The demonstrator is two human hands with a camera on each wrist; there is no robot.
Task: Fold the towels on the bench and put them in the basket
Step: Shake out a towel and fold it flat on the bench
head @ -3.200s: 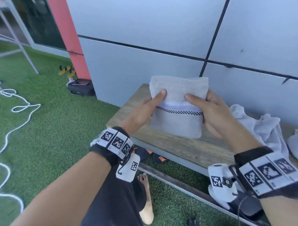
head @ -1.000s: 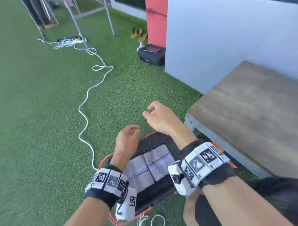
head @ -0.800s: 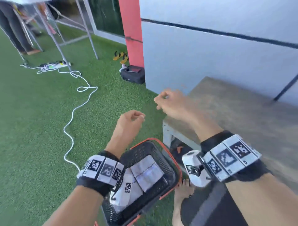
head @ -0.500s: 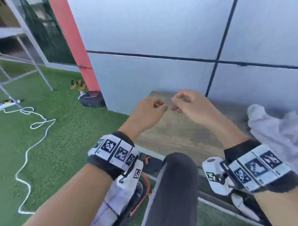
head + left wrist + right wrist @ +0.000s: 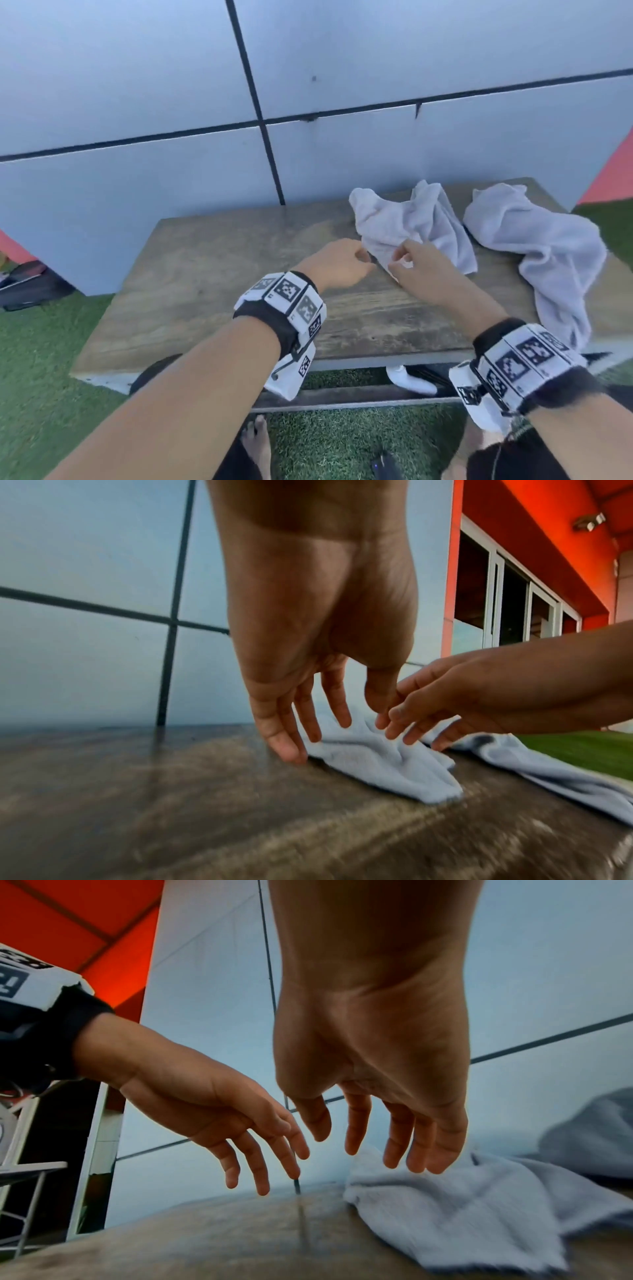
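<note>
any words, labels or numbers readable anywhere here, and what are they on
No readable words or numbers in any view.
Left wristband: black-and-white square marker codes only, no letters.
Right wristband: the same marker codes; small marks by them are too small to read.
Towels and bench: no print visible.

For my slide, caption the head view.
Both hands, left and right, reach a crumpled towel on the bench.

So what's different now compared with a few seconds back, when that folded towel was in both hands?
The folded towel went into the basket on the grass. Both hands came back empty: left hand and right hand now reach, fingers open, for the nearer crumpled towel. The other crumpled towel stays on the bench.
</note>
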